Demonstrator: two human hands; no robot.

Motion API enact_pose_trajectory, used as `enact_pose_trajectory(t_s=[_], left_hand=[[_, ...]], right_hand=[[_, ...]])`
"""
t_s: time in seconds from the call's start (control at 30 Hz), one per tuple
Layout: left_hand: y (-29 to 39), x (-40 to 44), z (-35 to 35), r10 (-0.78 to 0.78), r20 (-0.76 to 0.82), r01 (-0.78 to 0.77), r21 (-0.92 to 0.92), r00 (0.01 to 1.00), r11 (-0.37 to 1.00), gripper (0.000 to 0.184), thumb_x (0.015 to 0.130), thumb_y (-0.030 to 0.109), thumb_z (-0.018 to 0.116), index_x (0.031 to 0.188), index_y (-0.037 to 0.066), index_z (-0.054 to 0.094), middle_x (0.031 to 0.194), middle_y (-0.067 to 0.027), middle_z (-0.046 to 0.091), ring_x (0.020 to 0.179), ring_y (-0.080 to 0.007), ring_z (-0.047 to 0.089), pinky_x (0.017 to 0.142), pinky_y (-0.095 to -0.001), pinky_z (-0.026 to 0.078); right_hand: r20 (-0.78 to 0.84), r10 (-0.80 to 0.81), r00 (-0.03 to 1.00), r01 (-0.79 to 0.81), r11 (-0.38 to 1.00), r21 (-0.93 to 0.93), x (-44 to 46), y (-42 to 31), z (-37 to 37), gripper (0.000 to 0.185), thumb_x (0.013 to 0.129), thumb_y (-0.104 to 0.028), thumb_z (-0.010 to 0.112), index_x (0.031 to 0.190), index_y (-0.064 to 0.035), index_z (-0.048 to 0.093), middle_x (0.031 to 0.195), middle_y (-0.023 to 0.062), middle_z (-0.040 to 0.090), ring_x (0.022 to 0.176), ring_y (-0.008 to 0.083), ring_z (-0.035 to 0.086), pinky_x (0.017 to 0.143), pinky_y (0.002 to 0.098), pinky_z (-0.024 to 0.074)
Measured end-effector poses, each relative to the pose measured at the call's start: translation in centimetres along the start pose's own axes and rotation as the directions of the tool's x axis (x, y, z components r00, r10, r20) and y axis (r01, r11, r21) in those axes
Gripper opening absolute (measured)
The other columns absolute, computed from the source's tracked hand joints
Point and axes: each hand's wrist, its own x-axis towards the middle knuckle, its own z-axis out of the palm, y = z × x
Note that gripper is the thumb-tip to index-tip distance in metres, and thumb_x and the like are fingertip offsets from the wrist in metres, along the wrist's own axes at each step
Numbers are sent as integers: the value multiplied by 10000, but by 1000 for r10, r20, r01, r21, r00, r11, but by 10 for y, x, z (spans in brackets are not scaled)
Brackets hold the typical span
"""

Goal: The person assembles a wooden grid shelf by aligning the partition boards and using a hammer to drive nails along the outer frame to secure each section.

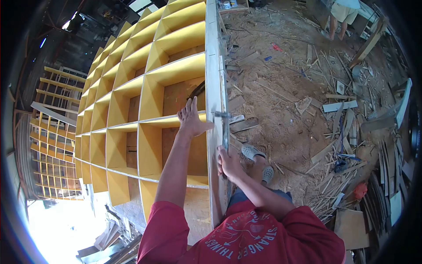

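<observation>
Head view | right hand (pixel 229 163) grips hammer (pixel 223 115) | left hand (pixel 190 120), unclenched, on yellow grid (pixel 150 99) | grid around left hand looks assembled; edge board (pixel 212 66) beside right seems unfinished

A grid of open compartments (pixel 149 83) fills the left, a long board (pixel 214 66) running along its right edge, with scattered wood scraps (pixel 343 176) on the floor (pixel 281 88) right of the grid, another person (pixel 345 13) beyond them, and a second lattice (pixel 52 154) left of the grid.
</observation>
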Motion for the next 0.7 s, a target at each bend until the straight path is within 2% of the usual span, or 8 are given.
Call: enact_pose_trajectory(t_s=[0.13,0.23,0.27,0.33,0.37,0.53,0.6,0.7], left_hand=[[3,1,-4,-9,13,9,23,1000,1000,1469,597,534,905,1719,125,49,1760,-218,153,1592,-466,202,1295,-614,104],[2,-6,0,-17,10,17,19,1000,1000,1476,591,532,908,1718,118,49,1759,-220,158,1589,-468,210,1296,-615,103],[2,-5,1,-21,9,21,16,1000,1000,1478,589,531,910,1718,113,51,1759,-220,159,1588,-469,214,1295,-616,103],[5,3,-1,-2,-7,2,2,1000,1000,1483,583,529,912,1717,108,53,1758,-221,161,1586,-472,219,1295,-620,103],[3,3,0,8,-11,-8,-7,1000,1000,1486,580,528,913,1717,107,53,1758,-222,162,1585,-473,221,1295,-621,104],[3,1,-5,-5,-2,5,7,1000,1000,1501,564,523,913,1718,105,48,1756,-225,164,1586,-474,216,1296,-622,107],[3,-3,-2,-8,-11,8,-4,1000,1000,1508,556,526,911,1718,106,46,1755,-225,165,1585,-473,219,1296,-622,107],[0,1,-1,-4,3,4,15,1000,1000,1519,546,535,907,1717,93,48,1751,-224,172,1582,-471,223,1291,-620,114]], right_hand=[[-233,-146,961,171,981,90,-14,-20,-45,357,1141,-414,486,1135,-63,548,681,7,485,473,156,497,460,365,518],[-600,-205,773,478,810,339,19,-21,-56,360,1152,-408,450,1084,-64,531,683,12,492,503,173,521,474,358,521],[-661,-230,714,465,862,203,27,-7,-39,339,1156,-391,436,1043,-78,504,680,13,491,528,189,536,481,349,513],[-218,-91,972,159,936,316,-1,-7,0,305,1151,-372,462,996,-110,478,680,3,485,512,163,514,453,350,486],[-2,-19,1000,19,1000,-23,1,2,5,285,1147,-365,479,1009,-117,477,684,0,485,508,155,510,445,351,480],[-331,-206,921,332,858,392,-5,-32,-35,277,1143,-372,501,1041,-120,445,687,-5,466,478,125,471,419,334,458],[-662,-157,732,492,795,355,12,-31,-20,281,1152,-361,483,1028,-113,441,692,-6,449,483,110,459,407,311,456],[30,-28,999,30,997,-72,-12,-22,17,280,1161,-340,455,1012,-106,422,698,-2,448,488,110,467,405,308,462]])
